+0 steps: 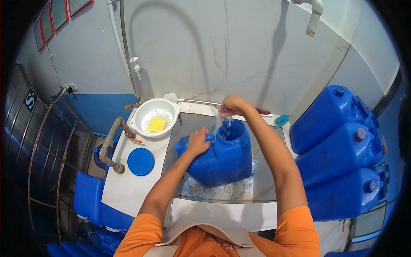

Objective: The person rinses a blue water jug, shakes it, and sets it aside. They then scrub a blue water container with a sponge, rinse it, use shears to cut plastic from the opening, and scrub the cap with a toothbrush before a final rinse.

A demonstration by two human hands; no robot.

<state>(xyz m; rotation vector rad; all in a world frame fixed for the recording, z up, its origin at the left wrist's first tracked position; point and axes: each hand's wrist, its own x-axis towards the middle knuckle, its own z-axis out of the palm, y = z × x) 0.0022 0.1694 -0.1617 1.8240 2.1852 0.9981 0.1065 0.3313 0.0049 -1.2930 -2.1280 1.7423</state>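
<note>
A blue plastic jerrycan (218, 160) with a wide open mouth sits tilted in the sink (274, 180). My left hand (199, 142) is wrapped round its handle. Just above the mouth, my right hand (233, 106) has its fingers curled together, pointing down. Something clear and shiny, water or thin plastic, shows under those fingers, and I cannot make out what they hold. Several clear round shapes lie in the sink beneath the jerrycan. The round blue lid (141, 162) rests on the white counter to the left.
A white basin (141, 124) holding a yellow sponge (156, 124) stands at the back left, near a pump bottle (140, 77). A curved pipe tap (107, 145) rises at the counter's left edge. Several blue jerrycans (329, 158) line the right side. A teal brush (281, 120) lies behind the sink.
</note>
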